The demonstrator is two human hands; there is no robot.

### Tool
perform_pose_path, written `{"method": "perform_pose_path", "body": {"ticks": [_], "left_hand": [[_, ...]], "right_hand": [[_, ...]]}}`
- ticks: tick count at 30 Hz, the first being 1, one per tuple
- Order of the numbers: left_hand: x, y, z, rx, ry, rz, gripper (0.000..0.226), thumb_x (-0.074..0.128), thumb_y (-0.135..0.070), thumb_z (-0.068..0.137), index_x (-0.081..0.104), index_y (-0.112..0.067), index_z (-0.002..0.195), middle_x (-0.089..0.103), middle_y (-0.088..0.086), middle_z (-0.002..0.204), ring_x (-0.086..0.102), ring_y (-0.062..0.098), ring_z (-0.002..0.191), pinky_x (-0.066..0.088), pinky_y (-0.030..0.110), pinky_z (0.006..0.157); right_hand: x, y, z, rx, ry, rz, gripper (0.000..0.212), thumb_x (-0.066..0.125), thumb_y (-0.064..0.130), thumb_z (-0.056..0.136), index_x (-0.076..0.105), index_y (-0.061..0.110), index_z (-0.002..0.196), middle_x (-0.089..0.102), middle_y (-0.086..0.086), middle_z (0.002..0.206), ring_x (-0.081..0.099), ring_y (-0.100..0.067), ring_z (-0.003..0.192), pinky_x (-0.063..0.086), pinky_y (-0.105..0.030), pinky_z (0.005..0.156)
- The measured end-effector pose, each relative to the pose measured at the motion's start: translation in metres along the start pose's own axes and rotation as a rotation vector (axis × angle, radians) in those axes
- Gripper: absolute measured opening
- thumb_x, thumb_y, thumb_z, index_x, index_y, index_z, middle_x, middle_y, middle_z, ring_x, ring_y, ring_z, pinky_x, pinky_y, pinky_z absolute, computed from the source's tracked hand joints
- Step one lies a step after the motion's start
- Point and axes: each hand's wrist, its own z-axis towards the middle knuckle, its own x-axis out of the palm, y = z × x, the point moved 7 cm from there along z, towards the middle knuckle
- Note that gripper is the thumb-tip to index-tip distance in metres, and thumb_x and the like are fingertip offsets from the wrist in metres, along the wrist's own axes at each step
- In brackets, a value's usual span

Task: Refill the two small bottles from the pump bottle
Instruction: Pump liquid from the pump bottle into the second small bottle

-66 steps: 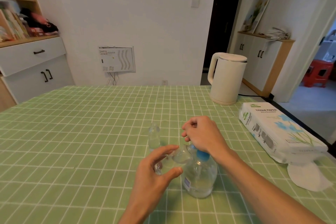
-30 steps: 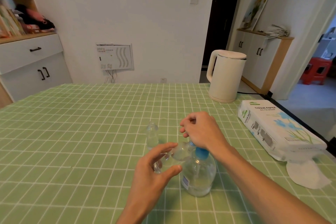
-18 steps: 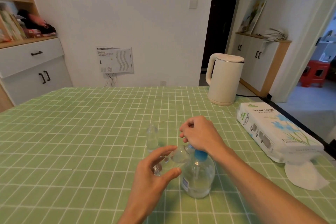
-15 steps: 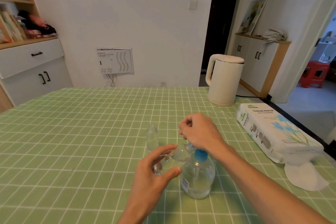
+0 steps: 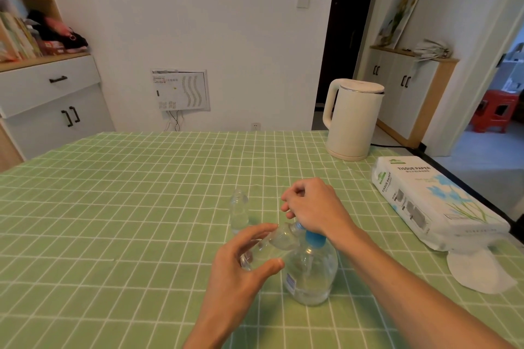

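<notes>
A clear pump bottle (image 5: 310, 272) with a blue collar stands on the green checked tablecloth near the front. My right hand (image 5: 313, 207) sits curled on top of its pump head, which it hides. My left hand (image 5: 241, 266) holds a small clear bottle (image 5: 268, 246) tilted, its mouth up against the pump's spout. A second small clear bottle (image 5: 239, 211) stands upright on the cloth just behind, apart from both hands.
A cream electric kettle (image 5: 351, 122) stands at the back right of the table (image 5: 113, 207). A pack of tissue paper (image 5: 431, 201) lies along the right edge, with a loose white tissue (image 5: 479, 272) in front of it.
Both hands and the bottles stay almost in place. My right hand bobs slightly up and down on the pump head.
</notes>
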Motion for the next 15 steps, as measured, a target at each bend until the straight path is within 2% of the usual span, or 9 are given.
{"method": "perform_pose_path", "body": {"ticks": [4, 8, 11, 15], "left_hand": [[0.0, -0.002, 0.0, 0.006, 0.002, 0.002, 0.063, 0.092, -0.003, 0.077, 0.076, -0.049, 0.116, 0.079, -0.02, 0.119, 0.072, 0.001, 0.117, 0.054, 0.04, 0.111], [0.0, -0.005, 0.0, 0.004, 0.005, -0.017, 0.058, 0.092, -0.004, 0.077, 0.078, -0.045, 0.115, 0.08, -0.018, 0.119, 0.072, 0.003, 0.117, 0.054, 0.043, 0.111], [-0.001, -0.006, 0.0, 0.005, 0.01, -0.024, 0.056, 0.092, -0.004, 0.077, 0.078, -0.039, 0.119, 0.08, -0.017, 0.119, 0.072, 0.005, 0.118, 0.054, 0.044, 0.111], [0.0, -0.005, -0.001, -0.008, 0.005, -0.018, 0.056, 0.091, -0.002, 0.077, 0.078, -0.037, 0.118, 0.08, -0.018, 0.117, 0.072, 0.004, 0.116, 0.055, 0.042, 0.11]], "right_hand": [[0.0, 0.0, -0.002, 0.005, 0.005, -0.016, 0.025, 0.055, 0.016, 0.098, 0.078, 0.012, 0.088, 0.08, 0.001, 0.082, 0.079, -0.028, 0.082, 0.065, -0.053, 0.08], [-0.004, 0.01, -0.001, -0.034, 0.023, -0.063, 0.026, 0.056, 0.021, 0.098, 0.076, 0.005, 0.095, 0.081, -0.01, 0.089, 0.078, -0.034, 0.088, 0.064, -0.055, 0.081], [-0.005, 0.012, 0.0, -0.048, 0.017, -0.073, 0.024, 0.057, 0.02, 0.098, 0.077, 0.008, 0.092, 0.081, -0.007, 0.086, 0.079, -0.03, 0.084, 0.065, -0.053, 0.08], [-0.004, 0.004, 0.001, -0.013, -0.001, 0.01, 0.025, 0.058, 0.017, 0.101, 0.078, 0.012, 0.086, 0.08, 0.003, 0.079, 0.078, -0.015, 0.074, 0.066, -0.048, 0.079]]}}
